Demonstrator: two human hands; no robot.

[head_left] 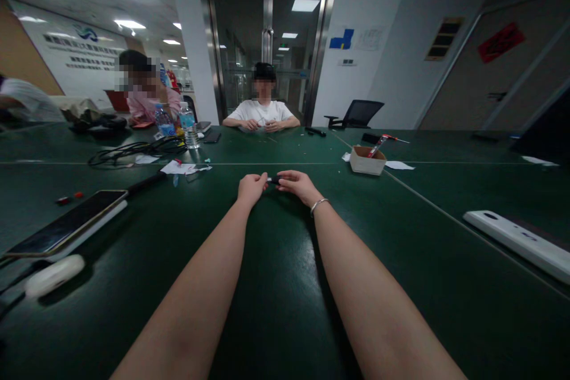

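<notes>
1. Green table: spreading under everything; I'm reaching well out over it, apparently using its bare middle for elbow room.
2. Open-topped box: sitting beyond my right hand; a slim red item is leaning inside, the walls probably keeping it from rolling.
3. Right hand: closing fingertips around the piece's dark body, seemingly for control.
4. Left hand: pinching the metallic-looking end, likely steadying it.
5. Small black piece: bridging both pinches; I'm not telling whether it's touching the table.
</notes>
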